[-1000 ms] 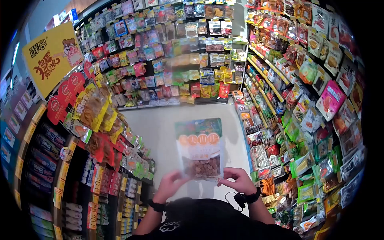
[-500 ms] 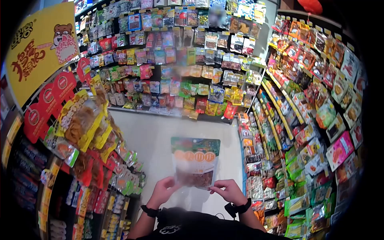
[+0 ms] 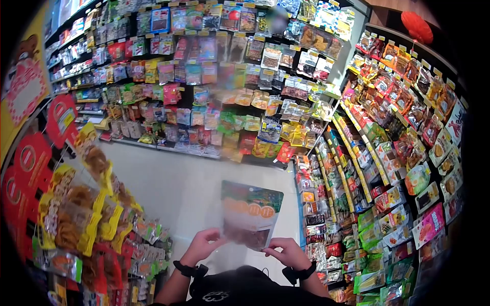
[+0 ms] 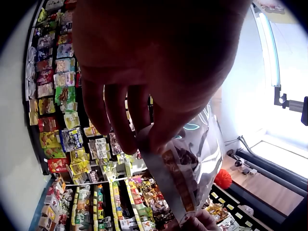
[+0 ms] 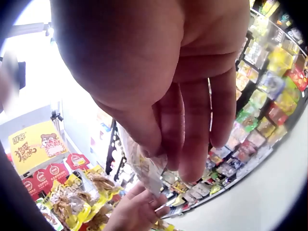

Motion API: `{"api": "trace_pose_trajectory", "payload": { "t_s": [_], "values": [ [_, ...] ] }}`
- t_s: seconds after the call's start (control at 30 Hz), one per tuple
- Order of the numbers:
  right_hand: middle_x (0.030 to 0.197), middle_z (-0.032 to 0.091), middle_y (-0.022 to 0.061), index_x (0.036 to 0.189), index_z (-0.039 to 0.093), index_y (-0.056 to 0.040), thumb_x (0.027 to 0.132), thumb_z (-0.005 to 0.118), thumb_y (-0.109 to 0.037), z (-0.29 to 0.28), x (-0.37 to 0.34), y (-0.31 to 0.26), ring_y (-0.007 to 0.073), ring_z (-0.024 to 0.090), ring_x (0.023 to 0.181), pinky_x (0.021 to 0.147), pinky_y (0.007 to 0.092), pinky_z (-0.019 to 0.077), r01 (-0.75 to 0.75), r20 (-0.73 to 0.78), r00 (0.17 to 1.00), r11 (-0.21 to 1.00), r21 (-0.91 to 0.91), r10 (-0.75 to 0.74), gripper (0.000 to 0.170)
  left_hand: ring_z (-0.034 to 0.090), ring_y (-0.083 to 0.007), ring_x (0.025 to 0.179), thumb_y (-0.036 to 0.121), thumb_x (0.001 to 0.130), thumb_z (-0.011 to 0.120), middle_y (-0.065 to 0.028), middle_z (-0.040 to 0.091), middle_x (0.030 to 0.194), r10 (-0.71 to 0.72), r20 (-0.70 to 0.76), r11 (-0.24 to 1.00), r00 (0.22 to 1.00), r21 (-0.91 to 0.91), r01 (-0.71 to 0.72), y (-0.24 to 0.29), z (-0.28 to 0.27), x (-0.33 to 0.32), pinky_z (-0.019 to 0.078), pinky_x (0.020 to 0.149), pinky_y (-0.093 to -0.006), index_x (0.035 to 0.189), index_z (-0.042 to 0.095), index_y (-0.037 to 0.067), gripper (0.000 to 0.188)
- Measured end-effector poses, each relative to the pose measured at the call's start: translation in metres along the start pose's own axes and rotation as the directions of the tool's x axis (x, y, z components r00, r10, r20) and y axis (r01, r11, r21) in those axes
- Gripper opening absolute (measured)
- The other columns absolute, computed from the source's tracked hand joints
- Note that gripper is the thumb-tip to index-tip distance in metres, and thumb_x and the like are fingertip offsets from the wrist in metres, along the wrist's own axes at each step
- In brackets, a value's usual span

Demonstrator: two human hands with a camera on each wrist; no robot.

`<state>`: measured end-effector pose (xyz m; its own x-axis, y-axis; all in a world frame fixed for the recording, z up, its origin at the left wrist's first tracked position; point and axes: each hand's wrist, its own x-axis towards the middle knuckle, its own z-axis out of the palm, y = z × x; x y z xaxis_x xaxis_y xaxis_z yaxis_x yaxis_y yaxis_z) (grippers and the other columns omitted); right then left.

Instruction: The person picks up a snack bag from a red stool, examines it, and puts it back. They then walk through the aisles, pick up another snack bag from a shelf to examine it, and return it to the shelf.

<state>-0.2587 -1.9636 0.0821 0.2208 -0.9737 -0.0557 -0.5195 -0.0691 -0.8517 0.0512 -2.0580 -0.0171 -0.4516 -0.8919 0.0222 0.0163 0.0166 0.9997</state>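
Left hand and right hand pinch one pouch near its bottom corners.

1 red ornament hangs above rows of snack packets.

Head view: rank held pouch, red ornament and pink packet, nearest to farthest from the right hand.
1. Pouch, pinched near its lower right corner by the right hand.
2. Pink packet, off to the right.
3. Red ornament, at the upper right.
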Motion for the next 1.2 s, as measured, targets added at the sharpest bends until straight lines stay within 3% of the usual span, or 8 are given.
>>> {"api": "trace_pose_trajectory", "payload": {
  "t_s": [0.23,0.37,0.43,0.63,0.93,1.0,1.17,1.2],
  "values": [
    [0.082,0.073,0.0122,0.093,0.073,0.0020,0.099,0.075,-0.018,-0.033,0.040,0.038,0.0235,0.071,0.073,0.066,0.0333,0.0554,-0.108,-0.087,0.990,0.994,0.014,0.109,0.021,0.070,-0.0101,0.092,0.010,0.095,0.082,0.0000,0.072,0.094,-0.086,0.076,0.994,0.993,0.069,0.081,-0.005,0.011,0.076,0.0564,0.086,-0.0289,0.102,0.073,0.001,0.015],
    [0.082,0.073,0.0122,0.093,0.073,0.0026,0.099,0.075,-0.018,-0.055,0.082,0.068,0.0231,0.070,0.072,0.064,0.0330,0.0550,-0.077,-0.112,0.990,0.995,0.062,0.084,0.022,0.069,-0.0101,0.090,0.011,0.095,0.082,-0.0003,0.072,0.093,-0.097,0.081,0.995,0.992,0.027,0.095,-0.009,0.011,0.126,0.0561,0.087,-0.0287,0.103,0.073,0.001,0.016],
    [0.081,0.072,0.0127,0.094,0.073,0.0023,0.099,0.075,-0.019,-0.072,0.104,0.077,0.0233,0.070,0.072,0.066,0.0336,0.0558,-0.069,-0.112,0.991,0.997,0.019,0.071,0.022,0.069,-0.0105,0.091,0.012,0.095,0.082,-0.0008,0.072,0.094,-0.069,0.099,0.983,0.993,0.178,0.050,-0.008,0.006,0.154,0.0561,0.087,-0.0290,0.102,0.073,0.000,0.017],
    [0.079,0.071,0.0144,0.092,0.073,0.0015,0.098,0.075,-0.021,-0.140,0.171,0.106,0.0270,0.069,0.070,0.068,0.0348,0.0553,-0.046,-0.187,0.981,0.998,0.040,0.052,0.023,0.069,-0.0109,0.092,0.013,0.094,0.083,-0.0023,0.072,0.093,-0.057,0.104,0.940,0.993,0.342,0.018,0.011,0.019,0.256,0.0561,0.087,-0.0298,0.101,0.072,-0.001,0.020],
    [0.081,0.071,0.0131,0.095,0.073,-0.0002,0.100,0.075,-0.020,-0.224,0.243,0.145,0.0263,0.067,0.070,0.066,0.0349,0.0540,-0.031,-0.197,0.979,0.995,0.091,0.049,0.021,0.066,-0.0095,0.089,0.013,0.093,0.084,-0.0010,0.068,0.091,0.006,0.061,0.946,0.998,0.323,-0.026,0.035,0.051,0.365,0.0553,0.086,-0.0285,0.101,0.069,-0.001,0.022],
    [0.081,0.070,0.0134,0.095,0.073,0.0000,0.100,0.074,-0.019,-0.235,0.262,0.154,0.0264,0.067,0.070,0.065,0.0348,0.0538,0.043,-0.198,0.980,0.999,0.032,-0.035,0.020,0.066,-0.0093,0.091,0.012,0.094,0.083,-0.0007,0.068,0.093,-0.019,0.040,0.955,0.999,0.295,0.006,0.028,0.049,0.380,0.0553,0.087,-0.0282,0.102,0.069,0.000,0.021],
    [0.081,0.069,0.0141,0.096,0.073,0.0000,0.100,0.074,-0.018,-0.255,0.317,0.168,0.0264,0.066,0.069,0.065,0.0353,0.0534,0.062,-0.138,0.989,0.996,0.058,-0.053,0.019,0.066,-0.0083,0.094,0.009,0.095,0.082,0.0010,0.069,0.098,-0.041,0.003,0.982,0.999,0.185,0.040,0.008,0.033,0.424,0.0550,0.090,-0.0272,0.104,0.070,0.000,0.018],
    [0.080,0.068,0.0142,0.096,0.073,0.0004,0.099,0.074,-0.018,-0.257,0.329,0.173,0.0264,0.065,0.068,0.065,0.0356,0.0532,0.087,-0.138,0.987,0.994,0.068,-0.077,0.019,0.061,-0.0087,0.089,0.015,0.095,0.082,0.0003,0.067,0.094,-0.025,-0.002,0.985,1.000,0.171,0.026,0.000,0.028,0.436,0.0534,0.085,-0.0291,0.103,0.070,-0.001,0.021]
  ]
}}
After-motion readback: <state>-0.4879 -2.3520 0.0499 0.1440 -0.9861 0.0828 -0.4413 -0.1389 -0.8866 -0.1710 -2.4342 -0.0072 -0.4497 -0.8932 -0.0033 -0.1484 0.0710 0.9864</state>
